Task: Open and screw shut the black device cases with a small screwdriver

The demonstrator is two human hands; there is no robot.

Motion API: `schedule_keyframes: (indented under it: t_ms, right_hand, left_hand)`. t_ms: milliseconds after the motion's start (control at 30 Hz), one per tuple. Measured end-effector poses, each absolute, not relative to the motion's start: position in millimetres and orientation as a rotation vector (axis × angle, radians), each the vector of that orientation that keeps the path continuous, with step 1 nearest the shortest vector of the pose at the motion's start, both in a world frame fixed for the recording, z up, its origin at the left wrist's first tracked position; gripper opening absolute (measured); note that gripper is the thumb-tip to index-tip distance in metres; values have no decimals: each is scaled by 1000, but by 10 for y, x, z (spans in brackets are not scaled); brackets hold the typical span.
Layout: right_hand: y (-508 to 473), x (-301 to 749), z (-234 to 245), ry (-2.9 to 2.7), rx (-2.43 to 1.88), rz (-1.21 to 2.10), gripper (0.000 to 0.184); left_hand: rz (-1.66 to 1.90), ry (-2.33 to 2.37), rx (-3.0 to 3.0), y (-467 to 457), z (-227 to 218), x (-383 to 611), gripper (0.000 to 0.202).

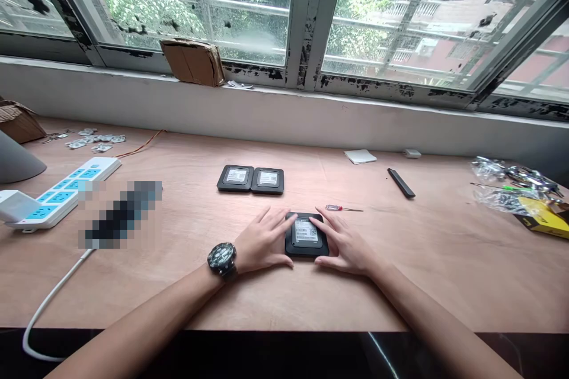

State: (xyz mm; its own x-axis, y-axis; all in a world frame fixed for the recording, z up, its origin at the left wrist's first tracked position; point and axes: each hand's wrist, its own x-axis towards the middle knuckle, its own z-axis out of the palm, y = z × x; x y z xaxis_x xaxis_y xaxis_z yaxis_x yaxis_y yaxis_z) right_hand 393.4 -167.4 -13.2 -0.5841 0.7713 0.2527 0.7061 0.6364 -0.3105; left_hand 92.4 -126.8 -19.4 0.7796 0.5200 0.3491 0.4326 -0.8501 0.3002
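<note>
My left hand [262, 241] and right hand [344, 243] lie flat on the plywood bench top [186, 290], fingers spread wide, one on each side of a flat black rounded-square casing [306, 243]. Neither hand wraps around it: my left fingertips [288, 222] rest on its upper left edge, my right fingertips [317, 222] on its upper right, and my palms sit just beside its lower corners. Its matte face has a recessed centre carrying a white printed label [306, 230] with a barcode. Ahead of it, two matching casings [250, 179] sit side by side, touching each other, labels up. Just beyond my right fingers lies a small red-handled screwdriver [338, 208], its thin shaft pointing right. A black watch [221, 260] with a chunky round case circles my left wrist. Further left, a white power strip [57, 195] with blue sockets lies at an angle on the wood.
</note>
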Motion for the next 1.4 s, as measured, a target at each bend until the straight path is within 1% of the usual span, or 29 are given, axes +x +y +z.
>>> schedule_keyframes:
  t_ms: [100, 133, 167, 300, 600, 767, 833, 933, 967, 1000, 1067, 1133, 1200, 1300, 1400]
  right_hand:
    - [-1738, 3937, -147, -2533, -1161, 231, 98]
    - [-1756, 3933, -150, -2547, -1154, 246, 98]
    - [-1769, 3927, -151, -2561, -1148, 266, 98]
    - [-1778, 3897, -142, -2618, -1151, 319, 102]
    - [-1774, 3859, -90, -2628, -1150, 314, 98]
    - [-1780, 3873, -105, -2602, -1125, 305, 96]
    - [-1771, 3900, -128, -2590, -1106, 276, 85]
    - [-1714, 3966, -182, -2435, -1143, 235, 51]
    - [-1676, 3995, -202, -2337, -1184, 208, 45]
    - [-1626, 4027, -222, -2234, -1237, 172, 42]
    - [-1497, 4099, -254, -2062, -1356, 63, 41]
    - [-1347, 4172, -276, -2003, -1448, -47, 43]
    - [-1210, 4229, -281, -2036, -1484, -99, 39]
    - [-1081, 4252, -232, -2067, -1452, -87, 37]
    - [-1060, 4190, -104, -1888, -1393, 34, 37]
  left_hand:
    - [652, 500, 2961, -1366, -204, 889, 52]
    - [636, 433, 3001, -1395, -211, 884, 43]
    - [619, 390, 3029, -1419, -218, 882, 40]
    - [586, 362, 3067, -1471, -238, 894, 44]
    - [597, 382, 3048, -1466, -351, 917, 42]
    - [621, 402, 3007, -1482, -331, 934, 45]
    - [664, 397, 2976, -1485, -295, 934, 43]
    - [704, 426, 2948, -1453, -218, 897, 34]
    - [710, 464, 2942, -1429, -191, 875, 31]
    - [713, 516, 2935, -1398, -168, 850, 30]
    - [705, 625, 2912, -1324, -141, 804, 37]
    - [673, 697, 2890, -1252, -143, 780, 53]
    - [640, 747, 2863, -1201, -168, 789, 71]
    - [593, 803, 2818, -1175, -216, 851, 89]
    - [533, 810, 2773, -1176, -245, 923, 99]
